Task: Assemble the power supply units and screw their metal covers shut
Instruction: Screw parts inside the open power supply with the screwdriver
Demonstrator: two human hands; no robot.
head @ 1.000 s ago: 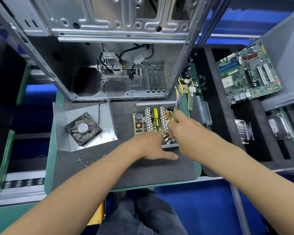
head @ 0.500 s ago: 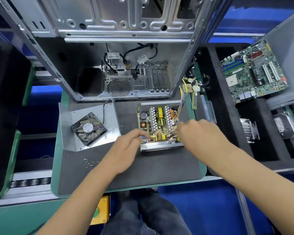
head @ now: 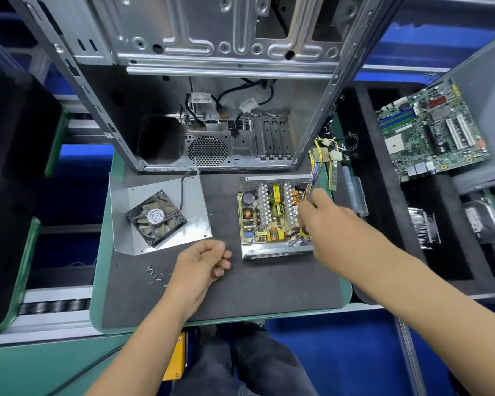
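An open power supply unit sits on the dark mat, its circuit board and heat sinks exposed. Its metal cover, with a black fan fixed to it, lies flat to the left. My right hand rests over the unit's right side, fingers curled at the bundle of coloured wires; I cannot tell what they pinch. My left hand hovers over the mat left of the unit, its fingers loosely curled; whether they hold something small is hidden. Several small screws lie beside it.
An open computer case stands behind the mat. A black foam tray at the right holds a motherboard, a heat sink and a drive. A clear plastic box lies by the unit.
My left hand has drawn back from the power supply unit to the mat near the screws. My right hand stays at the unit's right side by the wires.
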